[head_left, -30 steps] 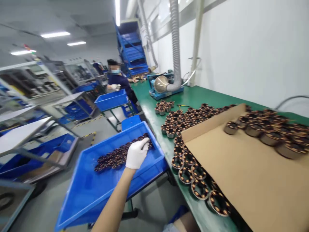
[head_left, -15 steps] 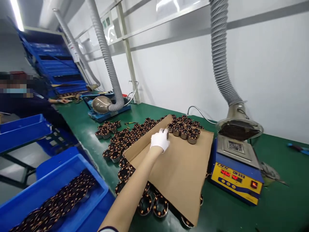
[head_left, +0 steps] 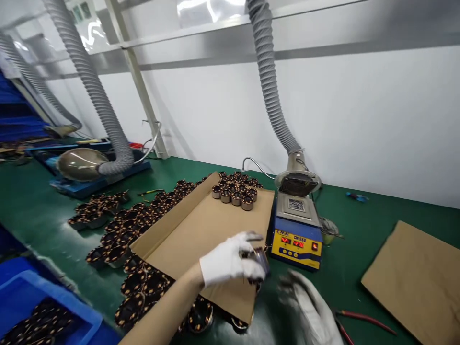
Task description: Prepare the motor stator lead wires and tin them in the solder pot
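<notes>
One round, shiny, dark ring (head_left: pixel 263 261) sits in the curled left hand (head_left: pixel 233 259). The right hand (head_left: pixel 308 309) is blurry but looks loosely spread.

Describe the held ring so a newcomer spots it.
On the green bench, find the blue-and-yellow machine with red digits. Nearer and slightly left, the white-gloved left hand holds the ring by the cardboard. Other rings sit around; only this one is clearly held.
</notes>
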### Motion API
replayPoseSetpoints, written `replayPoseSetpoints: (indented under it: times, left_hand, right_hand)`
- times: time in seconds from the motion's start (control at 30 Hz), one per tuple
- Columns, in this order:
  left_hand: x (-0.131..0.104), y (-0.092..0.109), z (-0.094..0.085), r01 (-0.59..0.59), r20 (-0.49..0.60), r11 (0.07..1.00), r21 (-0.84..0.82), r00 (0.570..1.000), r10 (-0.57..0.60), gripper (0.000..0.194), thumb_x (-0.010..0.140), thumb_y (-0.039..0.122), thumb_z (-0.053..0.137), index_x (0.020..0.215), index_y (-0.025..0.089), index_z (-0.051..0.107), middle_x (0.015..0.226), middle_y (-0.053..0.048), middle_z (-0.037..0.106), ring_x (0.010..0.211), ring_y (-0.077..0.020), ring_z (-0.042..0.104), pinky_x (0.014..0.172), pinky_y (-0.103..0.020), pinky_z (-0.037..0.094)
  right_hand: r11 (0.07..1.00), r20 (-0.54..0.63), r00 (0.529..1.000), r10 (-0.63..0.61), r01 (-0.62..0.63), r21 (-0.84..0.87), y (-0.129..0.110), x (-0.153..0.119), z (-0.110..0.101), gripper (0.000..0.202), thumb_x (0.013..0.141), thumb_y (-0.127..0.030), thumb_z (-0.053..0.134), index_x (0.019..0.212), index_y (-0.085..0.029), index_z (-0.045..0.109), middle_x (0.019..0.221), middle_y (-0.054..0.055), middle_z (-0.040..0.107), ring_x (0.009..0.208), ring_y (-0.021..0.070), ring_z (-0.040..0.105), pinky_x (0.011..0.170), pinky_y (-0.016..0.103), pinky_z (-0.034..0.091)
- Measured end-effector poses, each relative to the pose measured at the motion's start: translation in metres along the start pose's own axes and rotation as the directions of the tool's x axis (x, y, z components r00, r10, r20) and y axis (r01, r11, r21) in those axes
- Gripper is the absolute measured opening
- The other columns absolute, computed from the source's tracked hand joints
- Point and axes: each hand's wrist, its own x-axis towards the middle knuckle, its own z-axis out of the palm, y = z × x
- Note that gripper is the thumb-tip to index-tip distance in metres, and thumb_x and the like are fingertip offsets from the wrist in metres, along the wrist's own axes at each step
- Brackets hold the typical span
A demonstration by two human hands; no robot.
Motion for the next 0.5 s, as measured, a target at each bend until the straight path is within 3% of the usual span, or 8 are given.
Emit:
replayPoseSetpoints:
  times: [0.1,0.17,0.2,0.27,0.33,0.37,0.43,0.5]
  left_hand:
    - [-0.014,0.028,0.032,-0.153,0.018,0.935,-0.319,0.986,0.167,0.026,0.053,0.018,0.084,0.070,0.020,0.065,0.125,-0.005,0.057,0.121,-0.0243,0.046,0.102,-0.034,0.037]
    - [-0.025,0.037,0.054,-0.103,-0.079,0.883,-0.458,0.994,0.075,0.029,0.056,0.022,0.082,0.080,0.019,0.066,0.125,-0.010,0.056,0.116,-0.0276,0.050,0.100,-0.040,0.040]
    - [-0.032,0.039,0.064,-0.068,-0.123,0.884,-0.463,0.992,0.012,0.037,0.059,0.024,0.080,0.092,0.019,0.065,0.129,-0.013,0.053,0.117,-0.0286,0.049,0.100,-0.042,0.040]
    - [-0.045,0.042,0.079,-0.070,-0.171,0.918,-0.389,0.985,0.003,0.058,0.069,0.022,0.072,0.123,0.021,0.050,0.139,-0.015,0.041,0.125,-0.0282,0.041,0.103,-0.045,0.036]
    - [-0.053,0.044,0.083,-0.165,-0.177,0.933,-0.319,0.978,0.112,0.075,0.071,0.021,0.071,0.136,0.028,0.033,0.143,-0.010,0.036,0.130,-0.0256,0.033,0.107,-0.044,0.031]
    - [-0.054,0.046,0.082,-0.211,-0.160,0.920,-0.330,0.973,0.166,0.077,0.071,0.021,0.072,0.136,0.032,0.033,0.141,-0.008,0.040,0.130,-0.0246,0.034,0.107,-0.041,0.030]
    - [-0.050,0.051,0.075,-0.235,-0.157,0.866,-0.441,0.970,0.183,0.058,0.068,0.024,0.074,0.122,0.031,0.053,0.126,-0.004,0.057,0.124,-0.0249,0.042,0.104,-0.037,0.033]
    - [-0.039,0.054,0.068,-0.143,-0.147,0.772,-0.620,0.987,0.065,0.017,0.074,0.029,0.065,0.090,0.024,0.069,0.101,-0.005,0.069,0.110,-0.0261,0.054,0.095,-0.034,0.042]
  right_hand:
    - [0.984,0.168,0.986,-0.010,-0.020,0.176,-0.013,-0.001,0.017,0.045,0.069,-0.048,0.073,0.106,-0.024,0.066,0.118,0.007,0.062,0.118,0.0267,0.049,0.101,0.038,0.038]
    - [0.937,0.226,0.974,0.023,-0.099,0.334,-0.014,-0.007,0.021,0.042,0.069,-0.047,0.073,0.102,-0.021,0.067,0.112,0.009,0.065,0.116,0.0285,0.051,0.099,0.043,0.039]
    - [0.903,0.247,0.968,0.040,-0.141,0.407,-0.012,-0.011,0.021,0.041,0.069,-0.047,0.073,0.100,-0.021,0.068,0.108,0.010,0.066,0.114,0.0295,0.053,0.097,0.045,0.042]
    - [0.839,0.265,0.962,0.063,-0.195,0.508,-0.008,-0.018,0.018,0.038,0.069,-0.045,0.073,0.099,-0.022,0.068,0.103,0.009,0.067,0.109,0.0306,0.056,0.092,0.046,0.045]
    - [0.791,0.283,0.956,0.077,-0.231,0.566,-0.005,-0.024,0.014,0.035,0.069,-0.043,0.074,0.097,-0.024,0.068,0.101,0.007,0.068,0.105,0.0304,0.058,0.088,0.046,0.048]
    - [0.775,0.292,0.953,0.080,-0.244,0.583,-0.004,-0.027,0.013,0.033,0.069,-0.043,0.074,0.096,-0.024,0.069,0.100,0.007,0.068,0.103,0.0299,0.059,0.086,0.045,0.049]
    - [0.749,0.311,0.947,0.084,-0.266,0.607,-0.003,-0.029,0.013,0.030,0.069,-0.041,0.074,0.093,-0.024,0.069,0.099,0.006,0.068,0.096,0.0263,0.062,0.079,0.040,0.052]
    - [0.722,0.359,0.929,0.086,-0.307,0.620,-0.004,-0.031,0.016,0.032,0.069,-0.040,0.075,0.096,-0.024,0.068,0.095,0.004,0.069,0.084,0.0208,0.065,0.069,0.032,0.053]
